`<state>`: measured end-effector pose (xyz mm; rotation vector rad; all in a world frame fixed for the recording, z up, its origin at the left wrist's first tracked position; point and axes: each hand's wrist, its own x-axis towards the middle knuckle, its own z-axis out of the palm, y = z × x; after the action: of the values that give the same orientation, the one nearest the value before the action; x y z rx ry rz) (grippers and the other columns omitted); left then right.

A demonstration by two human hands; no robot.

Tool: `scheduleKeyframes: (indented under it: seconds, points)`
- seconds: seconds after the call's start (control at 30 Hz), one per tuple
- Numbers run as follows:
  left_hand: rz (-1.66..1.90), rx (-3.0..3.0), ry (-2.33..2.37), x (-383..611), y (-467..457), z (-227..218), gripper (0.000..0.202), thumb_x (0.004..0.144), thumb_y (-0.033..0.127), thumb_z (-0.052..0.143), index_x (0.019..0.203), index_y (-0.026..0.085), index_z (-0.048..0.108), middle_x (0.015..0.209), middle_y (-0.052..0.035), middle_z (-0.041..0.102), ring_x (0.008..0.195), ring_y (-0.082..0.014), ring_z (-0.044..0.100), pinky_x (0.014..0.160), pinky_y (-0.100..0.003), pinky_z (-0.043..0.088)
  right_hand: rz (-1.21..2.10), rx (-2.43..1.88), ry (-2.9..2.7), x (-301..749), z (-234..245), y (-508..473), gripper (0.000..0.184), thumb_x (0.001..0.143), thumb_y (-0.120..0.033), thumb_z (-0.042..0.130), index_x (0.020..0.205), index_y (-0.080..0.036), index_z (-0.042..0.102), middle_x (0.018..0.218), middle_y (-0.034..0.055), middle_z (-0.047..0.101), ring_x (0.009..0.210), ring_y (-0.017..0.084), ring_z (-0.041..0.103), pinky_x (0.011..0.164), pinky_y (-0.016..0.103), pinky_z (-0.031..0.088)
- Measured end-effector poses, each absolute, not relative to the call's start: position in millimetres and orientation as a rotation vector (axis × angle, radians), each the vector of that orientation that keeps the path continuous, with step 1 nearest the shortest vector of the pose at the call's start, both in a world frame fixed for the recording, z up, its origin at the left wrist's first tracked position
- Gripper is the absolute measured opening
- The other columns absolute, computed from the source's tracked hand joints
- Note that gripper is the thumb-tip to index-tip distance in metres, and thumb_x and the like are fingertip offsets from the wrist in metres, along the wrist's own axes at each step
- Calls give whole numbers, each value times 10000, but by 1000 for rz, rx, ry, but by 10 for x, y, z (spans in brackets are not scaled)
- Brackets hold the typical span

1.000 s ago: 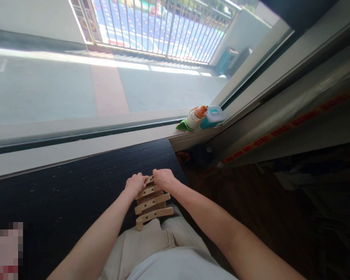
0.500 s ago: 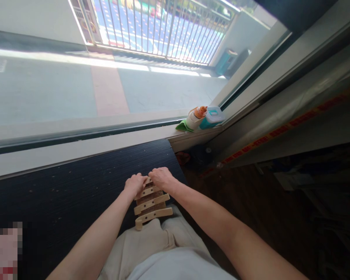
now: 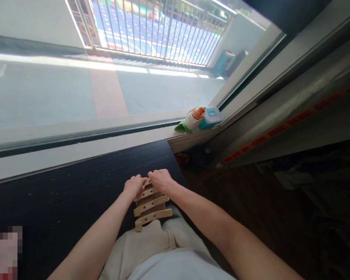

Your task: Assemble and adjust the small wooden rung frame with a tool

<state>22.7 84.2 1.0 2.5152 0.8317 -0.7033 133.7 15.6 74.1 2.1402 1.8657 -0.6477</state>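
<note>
A brown piece with several pale cream strips across it (image 3: pixel 151 205) lies at the table's near edge, against my lap. Dark round dots, either studs or holes, mark the strips, and the lowest strip curls at its left end. At the far end, my left hand (image 3: pixel 134 186) has its fingers closed on the left side of the top strip. Close beside it, my right hand (image 3: pixel 161 181) is closed over that strip's right side. My knuckles hide the fingertips and most of the top strip.
The black table (image 3: pixel 84 190) meets a white window sill (image 3: pixel 46 161). On the sill stand an orange-topped bottle (image 3: pixel 194 118), a green cloth (image 3: pixel 183 127) and a teal box with a clear lid (image 3: pixel 211 118). A metal railing (image 3: pixel 151 31) shows outside. Dark floor lies right.
Both hands stay closed at the top strip with hardly any movement. The whole view has shifted slightly.
</note>
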Motion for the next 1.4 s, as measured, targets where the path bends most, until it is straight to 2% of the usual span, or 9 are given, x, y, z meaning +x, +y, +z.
scheduleKeyframes:
  seconds: [0.17,0.5,0.77,0.87,1.13,1.3,1.4]
  points:
    - [-706,2526,856,230,842,-66,285,796,348,369,916,263,614,999,-71,535,895,-204,522,696,-315,436,-644,2024,2014,1340,796,194,182,801,-161,456,814,-170,637,860,83,672,814,180,627,655,256,463]
    - [-711,2521,808,229,854,19,272,788,337,382,956,316,595,977,-58,530,889,-210,527,685,-323,437,-718,2323,1670,1337,555,171,184,821,-267,451,906,-154,570,850,102,673,840,184,626,683,259,469]
    - [-724,2510,838,233,845,8,259,791,328,385,918,284,605,986,-62,530,906,-201,521,711,-322,437,-660,2031,1956,1363,860,223,167,813,-170,441,855,-184,602,883,74,666,836,178,623,672,257,457]
    - [-704,2530,838,226,844,-19,262,784,309,389,937,286,601,992,-62,529,897,-201,522,706,-320,436,-664,2036,1975,1348,825,213,176,815,-159,430,822,-181,604,875,66,668,831,175,623,663,249,454]
    - [-702,2516,825,227,851,25,263,788,329,400,971,316,588,997,-62,526,898,-199,524,705,-320,437,-694,2251,1724,1347,574,172,154,789,-223,489,912,-160,555,857,87,673,823,179,628,658,248,468]
    - [-712,2503,838,231,855,39,266,799,354,383,951,312,597,993,-58,533,915,-200,523,714,-317,440,-722,2076,1762,1336,735,229,127,745,-187,544,848,-160,614,857,88,674,856,197,621,701,274,473]
    - [-710,2505,834,230,853,11,272,799,343,378,947,297,601,1005,-66,533,914,-212,527,706,-329,444,-669,1990,1889,1326,827,248,152,776,-158,499,837,-166,639,887,87,669,858,200,619,697,285,474]
